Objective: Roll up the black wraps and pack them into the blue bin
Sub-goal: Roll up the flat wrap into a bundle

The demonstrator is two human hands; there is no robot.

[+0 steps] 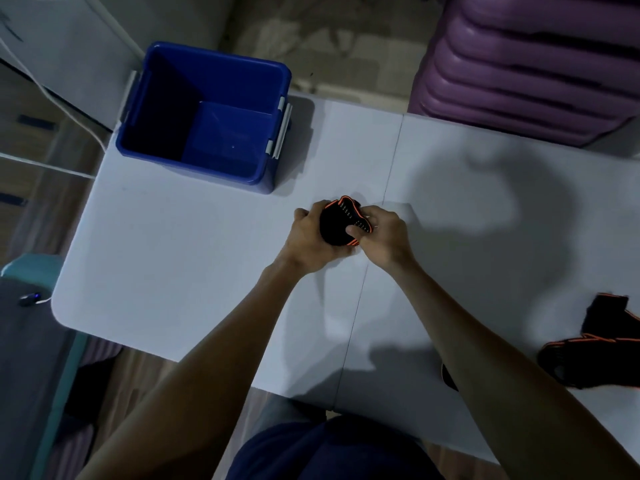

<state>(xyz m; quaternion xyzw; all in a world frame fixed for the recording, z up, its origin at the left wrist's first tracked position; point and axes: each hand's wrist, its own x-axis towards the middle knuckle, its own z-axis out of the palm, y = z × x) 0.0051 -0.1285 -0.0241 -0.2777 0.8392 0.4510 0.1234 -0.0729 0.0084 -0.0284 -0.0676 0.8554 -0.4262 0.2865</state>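
A black wrap with orange trim [337, 221] is bundled into a tight roll at the middle of the white table [180, 258]. My left hand [311, 239] cups the roll from the left and below. My right hand [382, 233] grips its right side, thumb pressed on the orange edge. The blue bin [207, 112] stands open at the table's far left corner, and its inside looks empty. More black wraps with orange trim [595, 348] lie flat at the table's right edge, partly cut off by the frame.
A purple ribbed suitcase [533, 60] stands behind the table at the far right. A white cable [52, 98] runs along the left. A teal chair edge [31, 268] sits at the near left. A seam [377, 216] crosses the tabletop.
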